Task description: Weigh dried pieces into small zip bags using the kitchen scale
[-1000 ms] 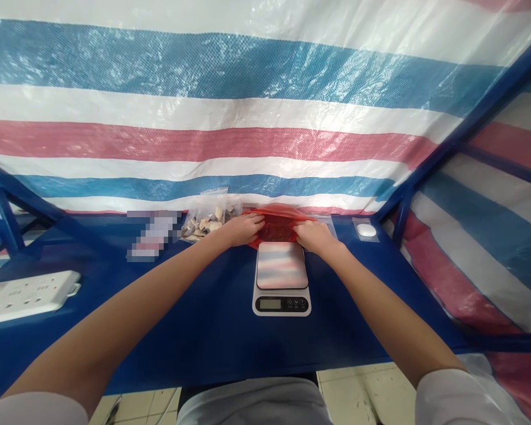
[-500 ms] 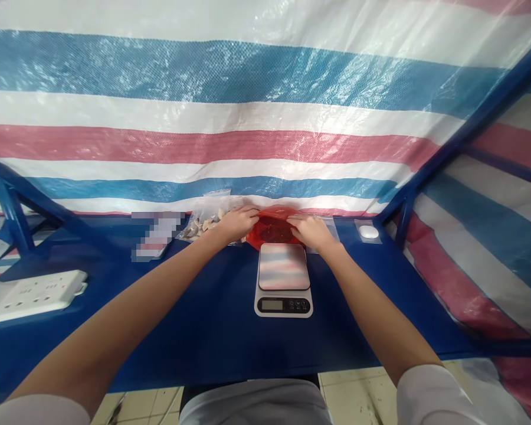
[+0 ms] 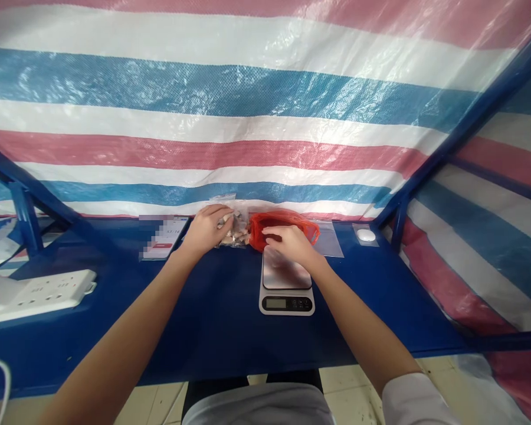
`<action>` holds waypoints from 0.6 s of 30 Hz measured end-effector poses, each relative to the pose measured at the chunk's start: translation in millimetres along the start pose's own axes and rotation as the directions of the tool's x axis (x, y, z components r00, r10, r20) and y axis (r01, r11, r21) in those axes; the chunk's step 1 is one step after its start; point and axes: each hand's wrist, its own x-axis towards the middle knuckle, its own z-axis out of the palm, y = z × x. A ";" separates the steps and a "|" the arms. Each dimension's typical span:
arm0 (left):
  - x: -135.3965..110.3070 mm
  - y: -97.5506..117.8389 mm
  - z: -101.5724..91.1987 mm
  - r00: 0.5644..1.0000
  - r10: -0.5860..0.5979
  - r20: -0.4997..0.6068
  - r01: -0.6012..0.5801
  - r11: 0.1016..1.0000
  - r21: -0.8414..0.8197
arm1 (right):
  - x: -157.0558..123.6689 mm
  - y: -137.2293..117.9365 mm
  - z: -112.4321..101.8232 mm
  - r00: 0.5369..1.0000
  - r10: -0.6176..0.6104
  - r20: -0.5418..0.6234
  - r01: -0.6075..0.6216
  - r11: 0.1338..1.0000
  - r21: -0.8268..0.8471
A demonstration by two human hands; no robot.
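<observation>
My left hand (image 3: 207,230) lies at the top of a transparent plastic bag (image 3: 239,235) of pale, chunky pieces, its fingers curled over the bag. A red plastic bag (image 3: 283,223) with dark contents lies just to the right. My right hand (image 3: 291,244) rests on that bag's near edge, fingers spread, just above the steel plate of a digital kitchen scale (image 3: 287,304). The scale's plate reflects the hand and holds nothing that I can see. The display is too small to read.
A flat transparent sleeve (image 3: 330,241) lies right of the red bag, and a small white round object (image 3: 366,235) lies further right. A pixelated flat item (image 3: 163,238) and a white power strip (image 3: 39,289) are to the left. Striped tarpaulin and blue framing surround the blue table.
My left hand has left the red bag's mouth and moved left onto the transparent bag. My right hand has shifted towards the bag's near edge. The view has tilted slightly upward.
</observation>
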 end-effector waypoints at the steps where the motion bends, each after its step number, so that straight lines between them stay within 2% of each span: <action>1: -4.5 -5.2 -2.0 1.000 -0.018 -0.002 0.018 1.000 0.014 | 5.7 -3.9 3.9 1.000 -0.002 0.002 0.002 0.999 0.033; 8: -28.7 -37.9 4.3 0.993 -0.118 0.012 0.117 0.991 0.063 | 59.4 -28.1 30.5 0.999 0.030 0.025 -0.036 0.949 0.314; 10: -29.0 -44.5 6.3 0.988 -0.153 0.020 0.152 0.987 0.048 | 75.6 -32.5 38.3 0.997 0.071 0.016 -0.072 0.941 0.332; 14: -23.3 -51.0 8.2 0.975 -0.217 0.039 0.218 0.976 -0.023 | 100.8 -35.5 56.9 0.981 0.171 -0.091 -0.128 0.924 0.360; 18: -17.9 -54.2 12.2 0.959 -0.278 0.050 0.282 0.955 -0.095 | 112.1 -33.0 75.7 0.962 0.256 -0.096 -0.205 0.907 0.368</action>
